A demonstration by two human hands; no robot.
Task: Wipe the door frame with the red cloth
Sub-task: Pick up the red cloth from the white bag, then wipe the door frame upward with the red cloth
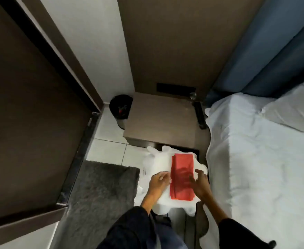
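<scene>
While the folded red rectangular cloth (182, 177) lay flat on a white plastic bag (156, 164), we had our left hand (159, 182) and right hand (199, 182) flanking it, fingers spread and gripping nothing, seemingly poised to lift it for the dark brown door frame (45, 51) off to the left hand's side.

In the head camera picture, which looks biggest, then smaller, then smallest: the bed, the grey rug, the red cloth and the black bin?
1. Bed
2. Grey rug
3. Red cloth and black bin: they look about alike, and the bin stands farther from the camera, so no firm order.
</scene>
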